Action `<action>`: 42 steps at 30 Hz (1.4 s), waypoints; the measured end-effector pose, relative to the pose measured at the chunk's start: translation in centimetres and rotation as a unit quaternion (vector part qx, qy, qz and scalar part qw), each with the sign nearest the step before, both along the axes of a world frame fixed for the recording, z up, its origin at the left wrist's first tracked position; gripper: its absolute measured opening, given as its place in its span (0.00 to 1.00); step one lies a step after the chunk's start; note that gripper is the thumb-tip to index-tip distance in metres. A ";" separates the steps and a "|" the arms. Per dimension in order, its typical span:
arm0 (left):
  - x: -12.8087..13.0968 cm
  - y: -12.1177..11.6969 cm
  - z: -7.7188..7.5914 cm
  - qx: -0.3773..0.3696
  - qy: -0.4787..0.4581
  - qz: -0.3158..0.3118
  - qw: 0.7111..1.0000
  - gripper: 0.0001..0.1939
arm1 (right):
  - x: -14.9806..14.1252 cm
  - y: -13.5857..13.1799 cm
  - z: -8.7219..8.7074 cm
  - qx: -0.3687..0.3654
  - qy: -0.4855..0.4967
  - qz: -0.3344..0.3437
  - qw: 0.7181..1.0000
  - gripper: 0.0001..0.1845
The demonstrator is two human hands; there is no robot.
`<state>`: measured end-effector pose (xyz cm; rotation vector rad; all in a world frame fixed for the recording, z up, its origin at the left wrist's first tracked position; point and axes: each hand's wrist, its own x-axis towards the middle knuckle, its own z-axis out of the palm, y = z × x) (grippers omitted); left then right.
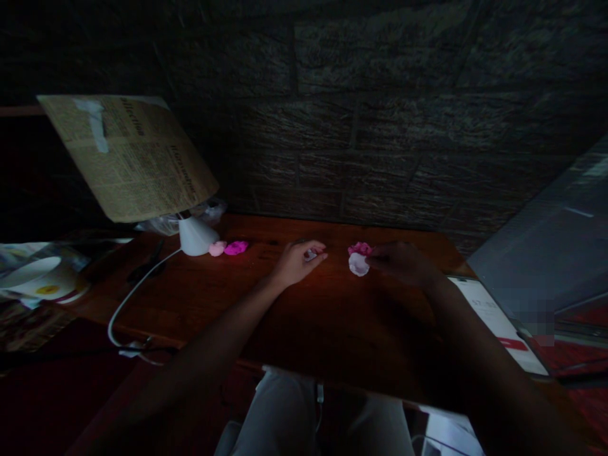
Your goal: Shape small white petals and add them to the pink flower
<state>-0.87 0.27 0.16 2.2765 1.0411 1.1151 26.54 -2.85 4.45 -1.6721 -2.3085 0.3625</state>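
Observation:
My left hand (297, 263) is over the middle of the wooden table (304, 323), its fingers curled around a small whitish piece (310, 254) that is mostly hidden. To its right, my right hand (399, 261) pinches the right edge of a flat, roundish white piece (358, 265) that looks like modelling clay. A crumpled dark pink piece (360, 248) is right behind the white one, touching or overlapping it. Dim light hides the right fingertips in part. Farther left, a pale pink lump (217, 248) and a bright magenta lump (236, 247) lie side by side.
A lamp with a newsprint shade (137, 158) and white base (196, 236) stands at the back left, its white cord (121, 310) hanging over the front edge. A white cup (42, 278) is far left. A phone or tablet (494, 323) lies right. A stone-block wall (323, 126) rises behind.

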 end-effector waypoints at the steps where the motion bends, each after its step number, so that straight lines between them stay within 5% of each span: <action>1: 0.0 0.0 0.0 0.000 -0.001 0.001 1.000 0.08 | 0.0 0.0 -0.1 0.006 -0.005 -0.001 1.000 0.17; 9: 0.1 -0.1 0.1 0.000 0.005 0.006 1.000 0.09 | -0.1 -0.1 -0.1 -0.012 0.031 -0.036 0.999 0.18; 15: -0.8 0.4 0.4 0.017 0.062 0.042 0.997 0.10 | 0.3 -0.2 0.6 0.076 0.071 -0.103 0.989 0.22; 19: -1.8 1.1 0.2 0.034 0.152 0.061 0.986 0.17 | 0.6 -0.1 0.8 0.164 0.131 -0.202 0.957 0.24; 22: -2.2 1.6 -0.3 0.019 0.202 0.028 0.979 0.08 | 0.8 0.1 0.6 0.191 0.195 -0.252 0.928 0.24; 32: -1.3 0.9 0.1 0.015 0.100 -0.026 0.995 0.13 | -0.6 -0.3 0.8 0.176 0.225 -0.204 0.936 0.25; 36: -1.2 0.8 -0.1 -0.003 0.126 -0.091 0.988 0.11 | -1.2 -0.4 0.7 0.175 0.219 -0.169 0.945 0.23; 42: -1.3 0.6 -0.1 -0.023 0.127 -0.098 0.987 0.16 | -1.7 -0.6 0.4 0.182 0.226 -0.136 0.947 0.24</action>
